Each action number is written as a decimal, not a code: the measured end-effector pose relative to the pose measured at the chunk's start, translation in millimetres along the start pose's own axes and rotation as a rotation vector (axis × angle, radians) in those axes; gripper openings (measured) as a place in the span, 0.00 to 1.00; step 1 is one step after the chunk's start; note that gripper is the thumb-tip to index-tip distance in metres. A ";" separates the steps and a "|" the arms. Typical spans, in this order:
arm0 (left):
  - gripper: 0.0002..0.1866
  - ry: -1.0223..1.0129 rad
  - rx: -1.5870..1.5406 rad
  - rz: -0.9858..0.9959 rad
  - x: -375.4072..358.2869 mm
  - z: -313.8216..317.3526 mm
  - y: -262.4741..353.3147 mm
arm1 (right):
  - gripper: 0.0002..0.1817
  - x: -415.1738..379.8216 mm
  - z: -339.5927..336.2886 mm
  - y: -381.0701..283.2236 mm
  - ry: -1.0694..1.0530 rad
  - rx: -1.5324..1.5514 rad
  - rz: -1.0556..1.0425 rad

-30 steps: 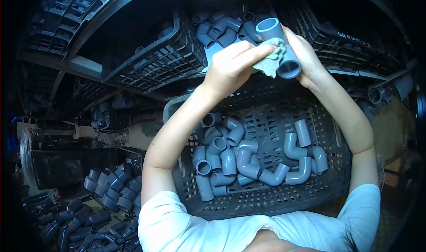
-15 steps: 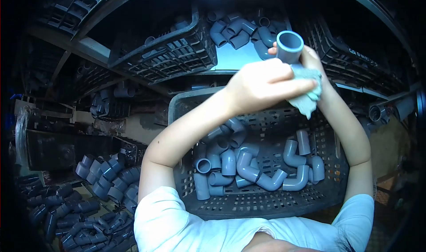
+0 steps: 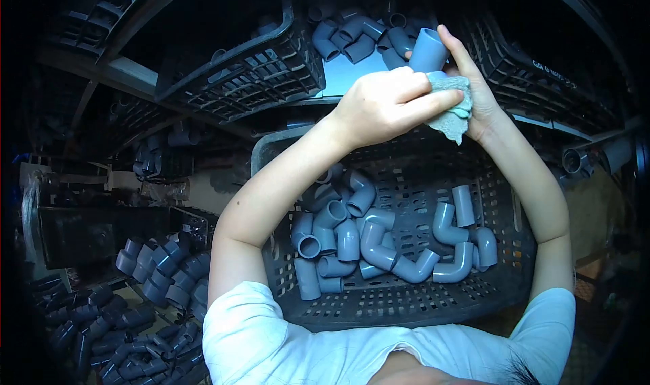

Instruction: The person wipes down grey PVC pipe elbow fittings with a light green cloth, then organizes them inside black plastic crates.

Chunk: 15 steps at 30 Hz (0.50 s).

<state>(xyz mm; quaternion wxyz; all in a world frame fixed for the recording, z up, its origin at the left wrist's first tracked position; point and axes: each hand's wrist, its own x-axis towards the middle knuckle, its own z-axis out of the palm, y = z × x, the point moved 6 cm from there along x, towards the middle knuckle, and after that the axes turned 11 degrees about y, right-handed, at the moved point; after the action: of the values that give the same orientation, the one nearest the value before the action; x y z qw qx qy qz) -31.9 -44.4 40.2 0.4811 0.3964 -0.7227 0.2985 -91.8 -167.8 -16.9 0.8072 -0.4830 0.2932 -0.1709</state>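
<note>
My right hand (image 3: 479, 94) grips a grey plastic pipe elbow (image 3: 429, 50), its thumb and fingers around the fitting, above the far side of a black crate. My left hand (image 3: 386, 107) is closed on a pale green cloth (image 3: 449, 119) and presses it against the lower part of the elbow. The cloth and fingers hide much of that fitting. Below my forearms, the black perforated crate (image 3: 406, 313) holds loose grey elbows (image 3: 376, 249), lying in a larger group on the left and a smaller one on the right.
Behind the crate, more grey fittings (image 3: 359, 36) lie on a light shelf between a black slatted crate (image 3: 271, 77) and another dark crate (image 3: 535, 80). At lower left are heaps of grey fittings (image 3: 162, 270). Pipe pieces (image 3: 575, 161) sit at far right.
The elbow has turned in my right hand, so its open end no longer faces the camera. Both hands and the cloth appear slightly higher and further left in view.
</note>
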 end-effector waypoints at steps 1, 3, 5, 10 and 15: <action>0.24 -0.002 -0.003 0.000 -1.2 -1.8 -1.7 | 0.37 0.5 -2.2 1.2 0.002 0.002 0.000; 0.24 -0.025 0.125 0.022 -4.7 -2.7 -10.6 | 0.38 -4.5 2.7 -9.8 0.052 0.015 -0.074; 0.24 0.016 0.159 -0.030 -9.8 -5.6 -26.0 | 0.39 -1.2 0.7 -10.2 0.059 0.065 -0.074; 0.27 0.084 0.234 -0.029 -3.5 -15.1 -24.0 | 0.33 -12.7 11.8 0.8 -0.002 -0.141 -0.007; 0.30 0.053 0.162 -0.114 -6.5 -11.3 -24.9 | 0.38 -9.5 2.2 -15.1 0.097 -0.132 -0.062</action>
<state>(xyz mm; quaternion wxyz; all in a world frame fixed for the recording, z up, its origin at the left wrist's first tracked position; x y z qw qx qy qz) -3.8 -46.0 39.4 0.4824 0.4665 -0.6596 0.3386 -97.6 -168.2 0.1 0.7527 -0.5351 0.3277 -0.1991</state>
